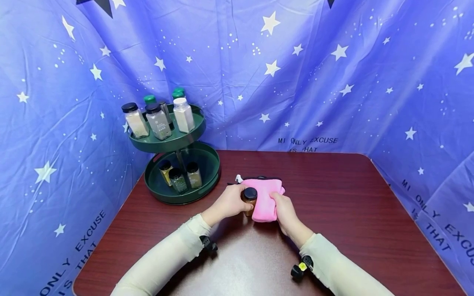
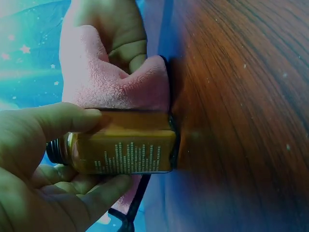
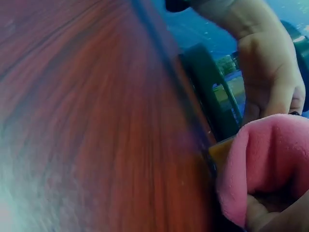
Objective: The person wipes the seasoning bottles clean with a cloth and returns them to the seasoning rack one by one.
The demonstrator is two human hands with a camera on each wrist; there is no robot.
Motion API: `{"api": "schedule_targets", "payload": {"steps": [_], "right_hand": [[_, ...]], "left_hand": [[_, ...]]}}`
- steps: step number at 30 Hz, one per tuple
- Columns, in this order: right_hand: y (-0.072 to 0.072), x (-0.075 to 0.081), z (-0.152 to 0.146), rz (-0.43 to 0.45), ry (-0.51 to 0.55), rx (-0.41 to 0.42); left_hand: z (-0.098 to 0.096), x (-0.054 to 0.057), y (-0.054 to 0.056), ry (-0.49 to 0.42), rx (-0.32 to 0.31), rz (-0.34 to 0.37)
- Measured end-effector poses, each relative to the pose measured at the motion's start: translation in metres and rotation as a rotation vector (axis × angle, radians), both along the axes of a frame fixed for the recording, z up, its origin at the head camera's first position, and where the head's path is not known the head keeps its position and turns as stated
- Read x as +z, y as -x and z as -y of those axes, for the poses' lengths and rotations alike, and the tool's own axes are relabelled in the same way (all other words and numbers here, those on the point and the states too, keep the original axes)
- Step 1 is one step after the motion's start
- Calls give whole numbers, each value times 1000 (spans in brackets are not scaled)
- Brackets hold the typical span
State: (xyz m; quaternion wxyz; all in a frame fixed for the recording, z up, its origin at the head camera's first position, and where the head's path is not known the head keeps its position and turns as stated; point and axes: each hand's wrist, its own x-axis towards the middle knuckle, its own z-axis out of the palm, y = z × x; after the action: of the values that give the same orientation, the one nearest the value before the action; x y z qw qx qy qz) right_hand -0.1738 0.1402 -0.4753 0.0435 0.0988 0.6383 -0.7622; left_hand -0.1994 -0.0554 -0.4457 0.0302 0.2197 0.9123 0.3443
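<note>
My left hand [image 1: 231, 202] grips a spice jar [image 1: 250, 195] with a black lid and brown contents, thumb on one side and fingers on the other. In the left wrist view the jar [image 2: 125, 151] shows lines of small print on its face, and its base is close to the table. A folded pink cloth [image 1: 263, 199] with dark edging is against the jar's right side. My right hand [image 1: 287, 211] holds this cloth, thumb over its near face. From the right wrist, the cloth [image 3: 277, 150] wraps around part of the right hand, hiding most of its fingers.
A green two-tier rack [image 1: 182, 199] stands at the table's back left. Several jars with black, green and white lids sit on its upper tier, and 3 smaller jars on the lower one. A blue star-printed curtain [image 1: 237, 111] hangs behind the dark red wooden table [image 1: 333, 185].
</note>
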Motion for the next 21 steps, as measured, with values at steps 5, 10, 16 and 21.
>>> {"api": "schedule_targets", "payload": {"steps": [5,10,16,21], "right_hand": [[1,12,-2,-3,22,-5],[1,38,-6,-37,112,-3],[0,44,-7,-66,133,-10],[2,22,-3,-17,78,-39]], "left_hand": [[0,-1,0,-7,3,2],[-1,-3,2,-30,0,8],[-1,-3,3,-36,7,15],[0,-2,2,-17,4,1]]}}
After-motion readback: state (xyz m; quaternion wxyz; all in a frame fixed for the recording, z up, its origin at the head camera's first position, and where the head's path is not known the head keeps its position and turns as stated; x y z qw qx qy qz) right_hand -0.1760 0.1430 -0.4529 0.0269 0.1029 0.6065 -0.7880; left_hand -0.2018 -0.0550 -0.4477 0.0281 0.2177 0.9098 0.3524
